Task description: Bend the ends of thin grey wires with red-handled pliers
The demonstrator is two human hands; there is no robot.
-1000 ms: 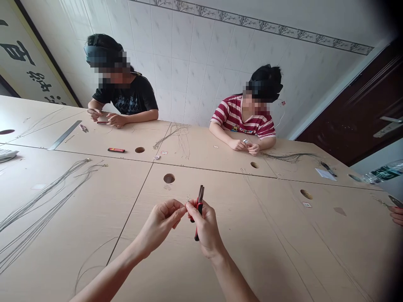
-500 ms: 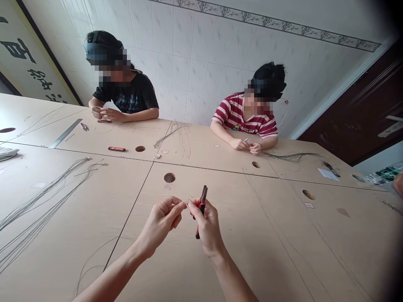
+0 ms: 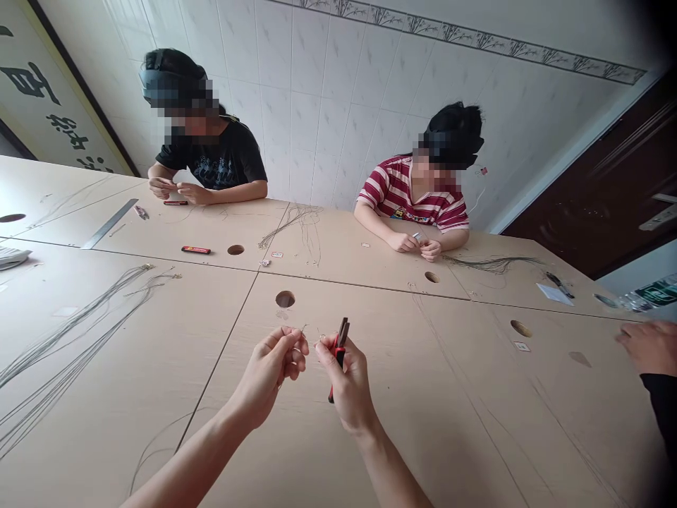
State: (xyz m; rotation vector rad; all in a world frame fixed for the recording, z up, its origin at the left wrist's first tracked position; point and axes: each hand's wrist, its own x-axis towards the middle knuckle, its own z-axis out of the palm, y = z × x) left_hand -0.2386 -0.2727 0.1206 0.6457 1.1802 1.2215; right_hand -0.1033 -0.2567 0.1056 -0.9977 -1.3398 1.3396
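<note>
Pliers [image 3: 340, 351] with red and black handles sit in the right hand [image 3: 348, 384], their metal nose pointing up and away over the desk [image 3: 423, 437]. The grip of that hand is closed around them, while its thumb and forefinger also nip a tiny metal bit [image 3: 321, 339], too small for me to make out from where I stand. Just beside it, the left hand [image 3: 275, 360] pinches a thin wire piece [image 3: 305, 329] between thumb and fingertips, one end poking up past them; the remaining fingers curl loosely underneath. The two hands are near each other but apart, both this side of a round hole [image 3: 285, 299] in the desk.

Over to the left, long wire bundles [image 3: 108, 302] trail across the surface. Farther back lie a red-and-black item [image 3: 196, 250], a metal ruler [image 3: 110, 224] and another heap of fine wires [image 3: 275, 233]. Two people sit along the far side, one in a black shirt [image 3: 227, 162], the other in a striped shirt [image 3: 415, 197], each with both hands close together. At the right edge a co-worker's hand [image 3: 653, 346] and dark sleeve [image 3: 663, 409] show, near a clear bottle [image 3: 656, 291].
</note>
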